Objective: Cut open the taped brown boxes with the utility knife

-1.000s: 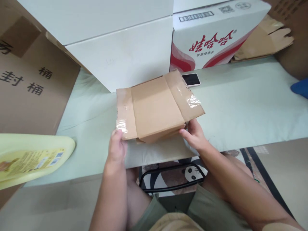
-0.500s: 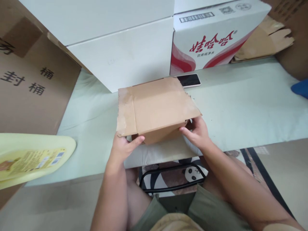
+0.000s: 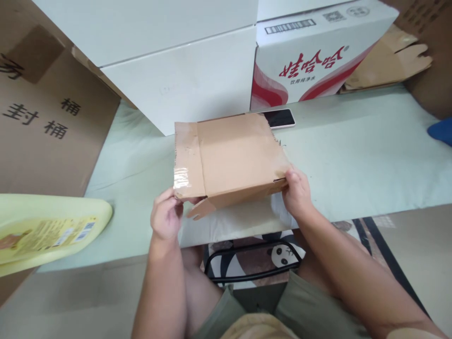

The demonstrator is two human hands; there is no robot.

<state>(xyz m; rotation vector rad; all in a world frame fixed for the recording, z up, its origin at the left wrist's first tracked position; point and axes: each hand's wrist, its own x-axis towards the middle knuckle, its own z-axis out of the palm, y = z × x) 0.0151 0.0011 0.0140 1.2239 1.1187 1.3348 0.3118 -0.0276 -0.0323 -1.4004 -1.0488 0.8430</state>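
Can't see the left end of that phone (image 3: 282,118), the brown carton (image 3: 236,153) covers it. Yellow container (image 3: 52,207) runs out of view on the left, and its label (image 3: 58,236) has small print too blurry to read.

Beyond your right fingers (image 3: 294,176), the white box (image 3: 318,56) bore red 娃哈哈 over smaller 饮用纯净水, with a barcode (image 3: 290,26) and a QR code (image 3: 334,16) above. Left of your left fingers (image 3: 164,195), the brown carton (image 3: 60,103) read 封桶 and another 桶; the label (image 3: 63,238) on the yellow container (image 3: 92,207) was too small to read.
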